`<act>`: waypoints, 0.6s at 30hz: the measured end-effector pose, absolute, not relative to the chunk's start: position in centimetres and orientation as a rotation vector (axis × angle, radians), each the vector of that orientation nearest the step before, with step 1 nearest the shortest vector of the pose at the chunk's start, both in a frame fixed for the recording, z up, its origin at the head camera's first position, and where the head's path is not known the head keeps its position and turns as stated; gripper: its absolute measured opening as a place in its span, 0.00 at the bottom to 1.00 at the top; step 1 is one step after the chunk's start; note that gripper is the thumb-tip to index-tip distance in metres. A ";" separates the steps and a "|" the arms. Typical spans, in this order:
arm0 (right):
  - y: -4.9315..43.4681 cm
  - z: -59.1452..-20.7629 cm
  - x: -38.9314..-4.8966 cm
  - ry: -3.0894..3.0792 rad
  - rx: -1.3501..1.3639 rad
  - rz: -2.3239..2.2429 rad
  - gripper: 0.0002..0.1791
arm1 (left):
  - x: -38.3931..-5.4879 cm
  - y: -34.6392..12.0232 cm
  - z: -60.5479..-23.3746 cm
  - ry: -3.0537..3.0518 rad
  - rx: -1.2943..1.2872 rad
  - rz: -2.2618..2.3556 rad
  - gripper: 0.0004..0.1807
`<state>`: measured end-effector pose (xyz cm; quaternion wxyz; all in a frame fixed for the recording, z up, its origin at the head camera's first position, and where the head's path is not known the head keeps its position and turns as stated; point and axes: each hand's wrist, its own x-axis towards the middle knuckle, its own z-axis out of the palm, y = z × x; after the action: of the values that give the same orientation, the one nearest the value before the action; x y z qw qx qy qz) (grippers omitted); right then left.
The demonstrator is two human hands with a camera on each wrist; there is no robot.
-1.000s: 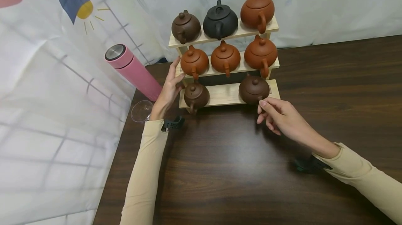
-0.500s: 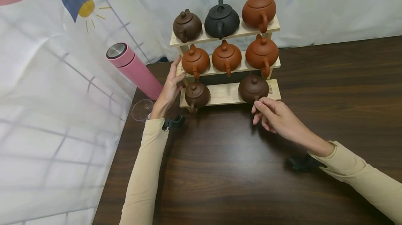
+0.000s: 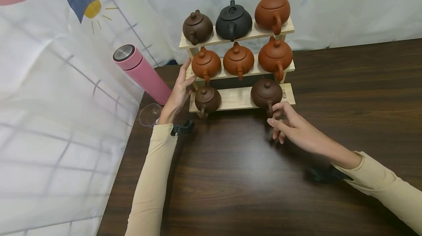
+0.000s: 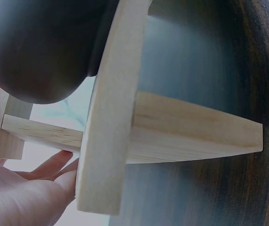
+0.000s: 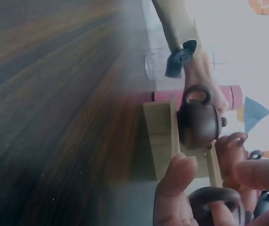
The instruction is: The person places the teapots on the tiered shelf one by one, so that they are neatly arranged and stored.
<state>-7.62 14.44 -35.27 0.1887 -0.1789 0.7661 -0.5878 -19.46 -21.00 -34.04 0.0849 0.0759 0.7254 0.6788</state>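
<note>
A dark brown teapot (image 3: 266, 93) sits toward the right end of the lowest shelf of a wooden stand (image 3: 235, 98), handle facing forward. My right hand (image 3: 295, 128) is at that handle (image 5: 215, 194); the thumb stands apart from it, and the other fingers are bent loosely beside it. No pinch on the handle shows. At the stand's left side, my left hand (image 3: 178, 95) holds the end of the middle shelf (image 4: 2, 125), thumb at the front edge and forefinger along the side. Another dark brown teapot (image 3: 207, 99) stands at the lowest shelf's left end.
Orange-brown teapots (image 3: 238, 60) line the middle shelf. The top shelf bears a brown teapot (image 3: 197, 27), a black teapot (image 3: 233, 21) and a larger orange-brown teapot (image 3: 272, 10). A pink flask (image 3: 145, 76) and a clear glass item (image 3: 150, 114) stand left of my left hand.
The right-hand brown teapot has shifted slightly left on its shelf. My right thumb has come away from its handle, which now shows. My left hand stays on the stand.
</note>
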 end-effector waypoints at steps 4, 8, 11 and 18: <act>15.5 -34.8 -6.7 2.190 -0.521 -1.610 0.21 | -19.5 -21.1 -33.9 2.201 0.217 1.990 0.39; 16.5 -33.9 -6.0 2.234 -0.585 -1.473 0.18 | -19.5 -21.1 -33.7 2.230 0.202 1.970 0.39; 17.7 -33.1 -5.9 2.273 -0.722 -1.372 0.09 | -19.1 -21.2 -33.5 2.303 0.157 1.917 0.39; 22.4 -29.7 -7.7 2.577 -0.939 -1.261 0.15 | -16.7 -22.0 -31.8 2.789 0.113 1.596 0.38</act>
<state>-7.74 22.43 -29.68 0.0616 -0.3104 0.8521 -0.4169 -16.71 -22.00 -31.80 -0.0367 0.0352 0.8668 0.4960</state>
